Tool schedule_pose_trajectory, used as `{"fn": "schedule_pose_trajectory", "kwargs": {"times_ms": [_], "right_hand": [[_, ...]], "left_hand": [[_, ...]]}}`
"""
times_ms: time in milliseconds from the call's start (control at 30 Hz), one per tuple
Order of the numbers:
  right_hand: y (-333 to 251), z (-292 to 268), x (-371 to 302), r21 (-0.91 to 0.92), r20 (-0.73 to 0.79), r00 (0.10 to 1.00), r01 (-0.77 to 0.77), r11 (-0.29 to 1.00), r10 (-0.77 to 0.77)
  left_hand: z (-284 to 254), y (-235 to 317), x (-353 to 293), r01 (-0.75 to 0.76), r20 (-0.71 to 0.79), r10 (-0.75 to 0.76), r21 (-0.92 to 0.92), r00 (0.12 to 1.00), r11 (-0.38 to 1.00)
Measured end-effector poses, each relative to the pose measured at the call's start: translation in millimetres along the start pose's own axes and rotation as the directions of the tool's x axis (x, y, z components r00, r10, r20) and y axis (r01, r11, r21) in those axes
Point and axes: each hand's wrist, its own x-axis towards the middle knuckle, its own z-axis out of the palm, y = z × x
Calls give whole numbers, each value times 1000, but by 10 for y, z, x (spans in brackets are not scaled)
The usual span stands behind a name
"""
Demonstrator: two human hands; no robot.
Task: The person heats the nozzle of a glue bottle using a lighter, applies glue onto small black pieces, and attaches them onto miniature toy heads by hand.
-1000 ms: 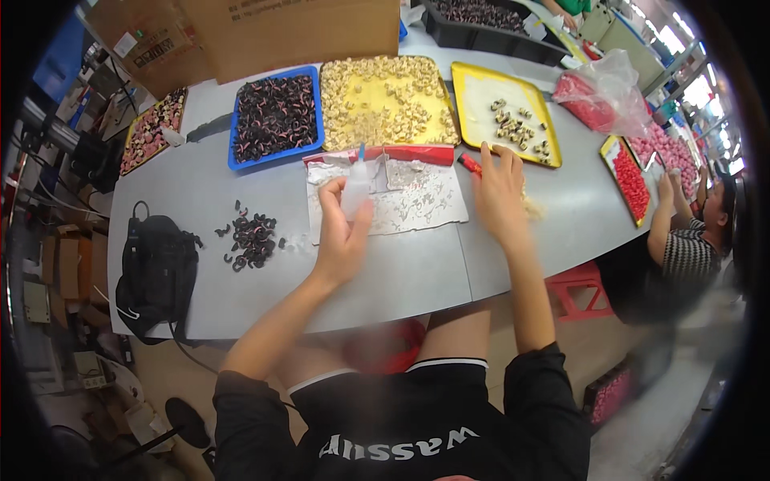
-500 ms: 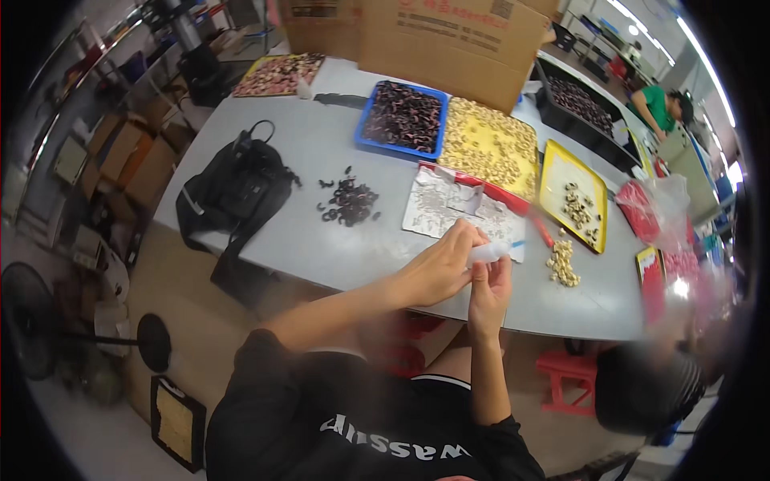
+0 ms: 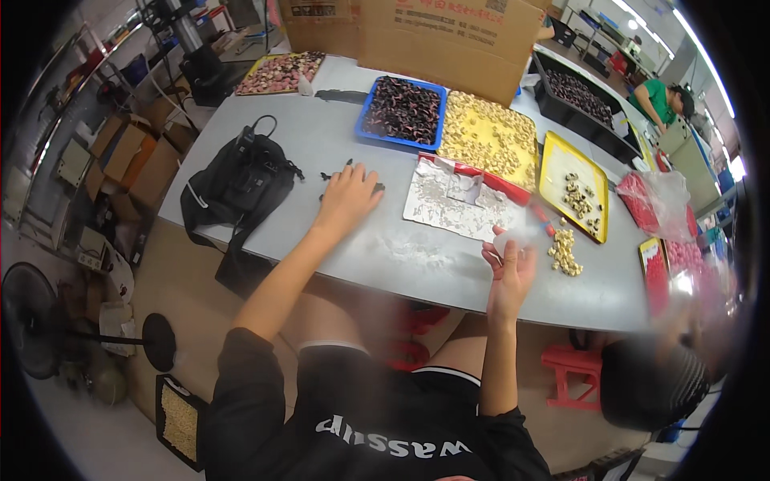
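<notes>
My left hand (image 3: 346, 200) lies palm down over a pile of small dark pieces on the table, its fingers spread. The hand covers most of the pile; a few dark pieces (image 3: 326, 175) show beside it. My right hand (image 3: 510, 276) is turned palm up with fingers curled round a small whitish squeeze bottle (image 3: 507, 240), which looks blurred. Left of the bottle is a white, residue-smeared board (image 3: 433, 208) with a red strip along its far edge and a small pale block on it. A heap of cream-coloured small pieces (image 3: 565, 253) sits to the right of my right hand.
Beyond the board stand a blue tray (image 3: 361, 144) of dark pieces and a yellow tray (image 3: 525, 172) of cream pieces. Another yellow tray (image 3: 553, 204) is at right. A black bag (image 3: 241, 180) lies at left. A large cardboard box (image 3: 449, 56) rises at the back.
My left hand has left the bottle and moved left onto the dark pile. The right hand keeps the bottle and has shifted slightly right.
</notes>
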Motion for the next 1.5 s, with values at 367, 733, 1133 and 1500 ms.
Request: {"fn": "schedule_pose_trajectory", "kwargs": {"times_ms": [367, 733, 1133, 1500], "right_hand": [[-140, -322, 101, -74, -70, 998, 0, 997, -5], [-132, -477, 227, -118, -97, 995, -17, 993, 6], [-219, -488, 515, -167, -23, 1000, 6, 986, -10], [-98, -226, 1111, -291, 214, 977, 56, 955, 8]], "left_hand": [[74, -121, 142, -9, -42, 4, -128, 999, 992], [19, -75, 250, 60, -31, -71, -282, 997, 957], [-35, 603, 615, 524, 592, 13, -724, 806, 448], [322, 819, 660, 272, 341, 95, -864, 935, 424]]}}
